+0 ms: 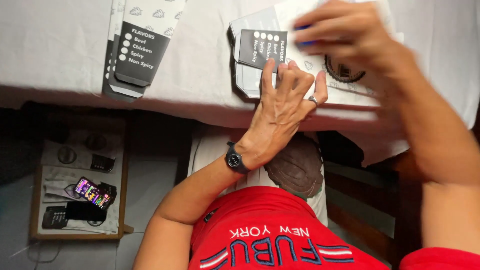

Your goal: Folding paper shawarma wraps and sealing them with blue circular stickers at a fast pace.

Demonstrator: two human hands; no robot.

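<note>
Red shirt (280,240), black wristwatch (234,160), ring (313,100)

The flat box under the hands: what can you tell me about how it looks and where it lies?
The flat box is unfolded white card with small leaf-like prints, a dark panel bearing a row of white dots and a round dark emblem. It lies flat near the edge of the white-covered table. The left hand, wearing a ring and wristwatch, presses on it with spread fingers. The right hand, blurred, is over its far part with something blue in its fingers.
</note>
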